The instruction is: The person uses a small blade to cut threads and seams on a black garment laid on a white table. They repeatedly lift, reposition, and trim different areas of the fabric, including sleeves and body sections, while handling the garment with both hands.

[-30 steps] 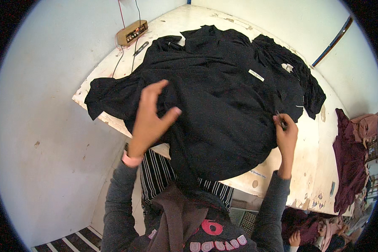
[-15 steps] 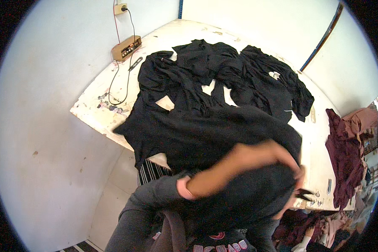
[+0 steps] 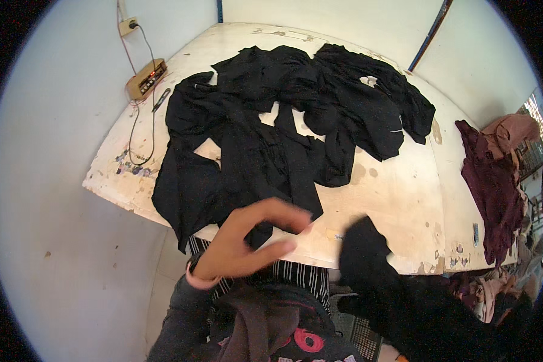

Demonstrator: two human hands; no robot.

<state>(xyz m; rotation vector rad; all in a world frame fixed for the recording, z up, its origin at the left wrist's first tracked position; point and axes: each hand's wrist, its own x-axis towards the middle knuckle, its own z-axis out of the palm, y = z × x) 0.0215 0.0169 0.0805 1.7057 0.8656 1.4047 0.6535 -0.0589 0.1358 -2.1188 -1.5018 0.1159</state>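
My left hand (image 3: 247,241) is over the table's front edge, thumb and fingers curved apart with nothing between them. A pink band circles its wrist. Below and beyond it, several black garments (image 3: 253,139) lie spread and overlapping on the table. One more piece of black cloth (image 3: 422,314) stretches from the table's front edge down to the lower right, beside my body. My right hand cannot be made out; the cloth in that area hides its fingers.
The pale, stained worktable (image 3: 398,205) bears a brown electrical box (image 3: 146,79) with cords and a small dark tool (image 3: 161,100) at its left. Maroon cloth (image 3: 492,193) hangs over the right side, with pinkish cloth (image 3: 510,136) behind. White walls (image 3: 54,181) enclose the left and back.
The black cloth in front of me has moved off the table toward the lower right. My left hand has come away from it, moving left. More of the table's front now shows.
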